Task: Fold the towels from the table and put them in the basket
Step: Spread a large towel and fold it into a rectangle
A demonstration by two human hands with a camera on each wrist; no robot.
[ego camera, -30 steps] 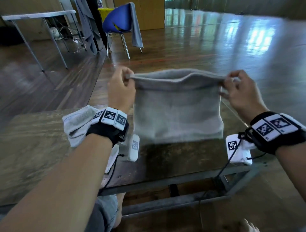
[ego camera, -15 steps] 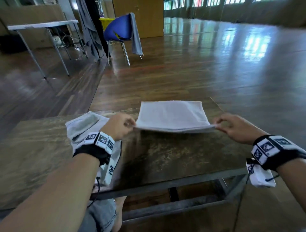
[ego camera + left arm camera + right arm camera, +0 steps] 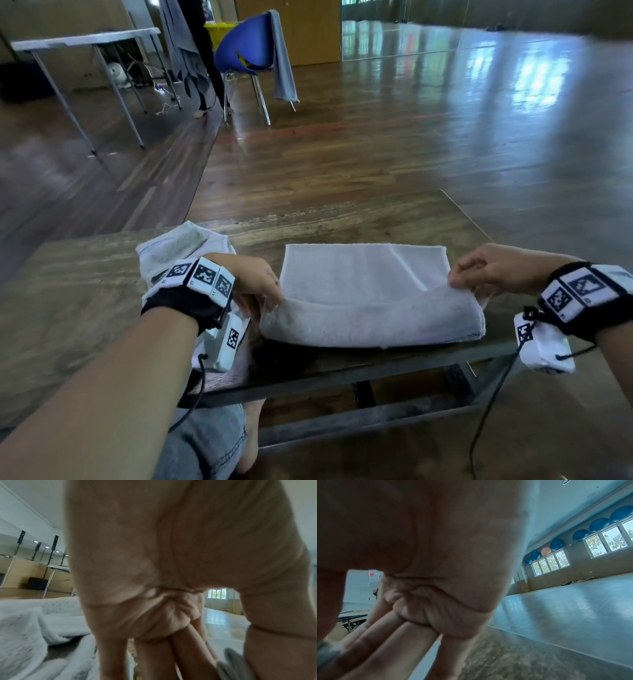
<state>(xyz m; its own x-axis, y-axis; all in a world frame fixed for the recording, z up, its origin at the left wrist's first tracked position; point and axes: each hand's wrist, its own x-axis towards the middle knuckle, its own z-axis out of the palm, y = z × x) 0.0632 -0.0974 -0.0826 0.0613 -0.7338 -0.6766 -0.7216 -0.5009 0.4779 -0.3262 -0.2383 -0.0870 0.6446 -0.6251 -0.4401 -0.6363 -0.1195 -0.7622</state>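
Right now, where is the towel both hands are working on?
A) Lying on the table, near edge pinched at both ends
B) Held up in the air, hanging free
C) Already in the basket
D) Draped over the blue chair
A: the towel lies on the table, with the left hand and right hand pinching its near edge at either end.

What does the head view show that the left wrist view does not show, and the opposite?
Only the head view shows the right hand pinching the folded towel, the wooden table and the blue chair. Only the left wrist view shows the ceiling lights. Both show the left hand and the crumpled towel beside it.
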